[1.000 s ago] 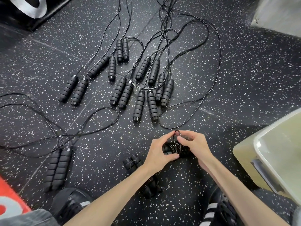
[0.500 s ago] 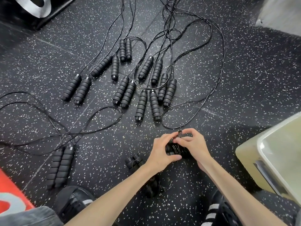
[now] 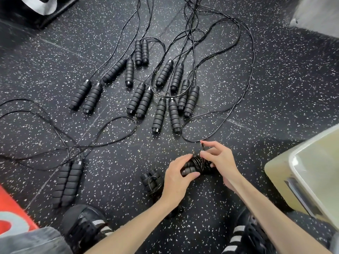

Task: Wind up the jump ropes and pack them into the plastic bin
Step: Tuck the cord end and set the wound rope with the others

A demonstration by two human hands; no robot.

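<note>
Left hand (image 3: 176, 176) grips the black foam-handled jump rope bundle (image 3: 197, 165) at six o'clock; right hand (image 3: 219, 158) now pinches the cord's end loop higher, nearly wound. The pale plastic bin (image 3: 278, 173) waits at three o'clock.

Illumination is even, diffuse and moderately bright, coming from overhead; shadows under the left hand (image 3: 175, 176), the right hand (image 3: 219, 158) and the rope handles (image 3: 159, 116) are soft and short on the speckled floor (image 3: 275, 88). Pale highlights run along the rim of the plastic bin (image 3: 293, 156) and thin glints follow the rope cords (image 3: 245, 85), with no strong glare. The centre is sharp, while wide-angle distortion bends lines toward the frame edges, and the corners, including the red object (image 3: 11, 213) at lower left and the shoes (image 3: 86, 226), appear soft and slightly smeared.
</note>
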